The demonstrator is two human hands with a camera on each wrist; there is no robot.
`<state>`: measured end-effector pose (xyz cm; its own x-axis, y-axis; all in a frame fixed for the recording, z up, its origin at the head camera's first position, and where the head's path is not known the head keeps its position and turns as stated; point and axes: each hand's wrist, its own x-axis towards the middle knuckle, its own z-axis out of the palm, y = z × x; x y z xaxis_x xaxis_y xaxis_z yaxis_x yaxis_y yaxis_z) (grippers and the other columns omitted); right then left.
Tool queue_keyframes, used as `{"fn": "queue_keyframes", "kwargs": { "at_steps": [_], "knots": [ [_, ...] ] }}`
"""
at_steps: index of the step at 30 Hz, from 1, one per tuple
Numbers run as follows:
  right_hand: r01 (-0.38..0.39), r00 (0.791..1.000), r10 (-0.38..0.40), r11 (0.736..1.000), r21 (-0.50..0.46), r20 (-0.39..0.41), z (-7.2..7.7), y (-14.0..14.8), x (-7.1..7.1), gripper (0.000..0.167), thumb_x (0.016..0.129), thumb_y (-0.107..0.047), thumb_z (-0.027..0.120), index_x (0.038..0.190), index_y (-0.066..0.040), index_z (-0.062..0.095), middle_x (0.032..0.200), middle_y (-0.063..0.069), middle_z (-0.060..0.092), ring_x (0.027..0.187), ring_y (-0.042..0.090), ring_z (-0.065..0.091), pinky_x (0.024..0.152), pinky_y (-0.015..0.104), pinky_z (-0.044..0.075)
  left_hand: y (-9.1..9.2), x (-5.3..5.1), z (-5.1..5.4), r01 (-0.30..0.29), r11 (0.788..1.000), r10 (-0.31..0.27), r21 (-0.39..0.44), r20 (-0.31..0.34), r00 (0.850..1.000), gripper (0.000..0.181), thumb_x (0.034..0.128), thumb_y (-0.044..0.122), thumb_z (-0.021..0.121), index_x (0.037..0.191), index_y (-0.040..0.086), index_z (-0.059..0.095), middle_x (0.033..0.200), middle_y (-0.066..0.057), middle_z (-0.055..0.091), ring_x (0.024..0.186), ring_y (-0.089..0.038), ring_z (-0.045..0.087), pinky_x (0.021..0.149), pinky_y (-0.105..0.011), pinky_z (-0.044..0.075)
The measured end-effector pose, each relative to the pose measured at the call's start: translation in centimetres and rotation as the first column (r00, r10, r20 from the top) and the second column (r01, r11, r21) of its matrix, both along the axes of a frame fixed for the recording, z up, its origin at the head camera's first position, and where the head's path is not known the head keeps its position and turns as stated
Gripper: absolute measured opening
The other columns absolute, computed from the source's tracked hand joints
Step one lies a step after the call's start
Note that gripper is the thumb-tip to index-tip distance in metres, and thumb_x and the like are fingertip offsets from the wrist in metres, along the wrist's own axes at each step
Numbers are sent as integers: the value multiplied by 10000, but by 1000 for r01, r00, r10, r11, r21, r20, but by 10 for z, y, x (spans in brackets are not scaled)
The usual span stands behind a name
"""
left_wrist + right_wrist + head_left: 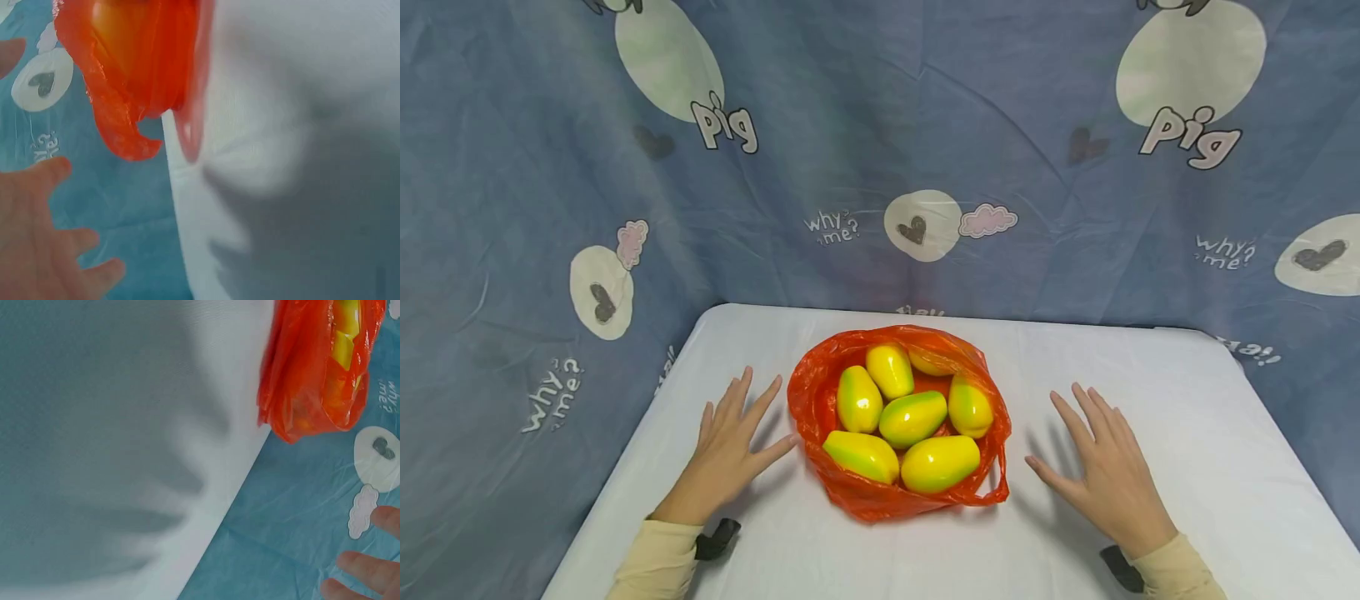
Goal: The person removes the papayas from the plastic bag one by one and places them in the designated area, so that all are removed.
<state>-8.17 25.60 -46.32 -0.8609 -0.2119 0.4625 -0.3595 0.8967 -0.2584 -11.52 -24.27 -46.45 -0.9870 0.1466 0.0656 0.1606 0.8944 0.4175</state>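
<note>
A red plastic bag [868,502] stands on the white table with its mouth spread wide. Inside it lie several glossy yellow-green fruits, mango-like or papaya-like in shape, among them a middle fruit [913,419] and a front fruit [940,463]. To the left of the bag my left hand [727,450] hovers with fingers spread, its thumb close to the bag's side. My right hand [1103,475] is held off to the bag's right, fingers apart and holding nothing. Both wrist views show the red bag [150,56] away from the fingers.
The white table [1150,375] carries the bag near its middle. Behind and to the left hangs a blue printed cloth [820,125] with pig lettering and pale ovals. A dark strap piece [718,539] sits at my left wrist, another dark piece [1122,569] at my right.
</note>
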Motion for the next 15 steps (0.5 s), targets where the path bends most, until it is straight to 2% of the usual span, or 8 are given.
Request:
{"fn": "queue_keyframes", "kwargs": {
  "at_steps": [3,6,9,11,13,15],
  "knots": [
    [-17,999,17,1000,-19,-31,1,-1,-2,848,819,-509,797,1529,-157,495,1527,212,507,1407,449,448,1211,587,328,-1,-4,-3,6,996,-10,87,54,999,910,905,663,655,1646,400,197,1752,-141,24,1565,-510,124,1163,-828,137],
    [-31,998,29,999,-35,-63,2,-2,-4,802,832,-468,785,1508,-127,519,1473,201,558,1368,421,499,1219,521,346,-2,-8,-7,5,983,-24,183,100,995,900,905,641,676,1636,441,191,1749,-133,55,1553,-516,170,1115,-844,226],
    [-38,997,34,998,-56,-76,4,-3,-6,773,818,-399,805,1483,-104,544,1435,195,589,1332,403,532,1155,554,398,-2,-15,-13,10,960,-45,279,119,992,864,915,599,692,1629,433,234,1743,-126,105,1560,-492,192,1092,-843,264],
    [-37,997,32,997,-71,-70,5,-5,-7,769,795,-345,822,1472,-95,555,1424,188,598,1318,389,544,1110,586,419,-2,-21,-18,19,933,-64,359,115,991,829,927,541,710,1622,414,276,1735,-129,139,1555,-469,240,1118,-811,282],
    [-48,996,41,995,-90,-78,6,-7,-8,759,783,-291,846,1457,-85,567,1409,180,610,1298,378,559,1069,601,433,-1,-26,-22,29,895,-84,445,104,991,806,937,461,729,1621,361,315,1729,-139,159,1546,-458,276,1153,-771,290],
    [-59,995,50,993,-104,-89,8,-9,-9,741,778,-252,853,1444,-79,578,1396,164,624,1284,356,573,1106,522,439,1,-30,-27,46,851,-112,524,94,989,788,940,381,746,1615,329,343,1728,-138,160,1563,-431,253,1183,-733,292]
  ]
}}
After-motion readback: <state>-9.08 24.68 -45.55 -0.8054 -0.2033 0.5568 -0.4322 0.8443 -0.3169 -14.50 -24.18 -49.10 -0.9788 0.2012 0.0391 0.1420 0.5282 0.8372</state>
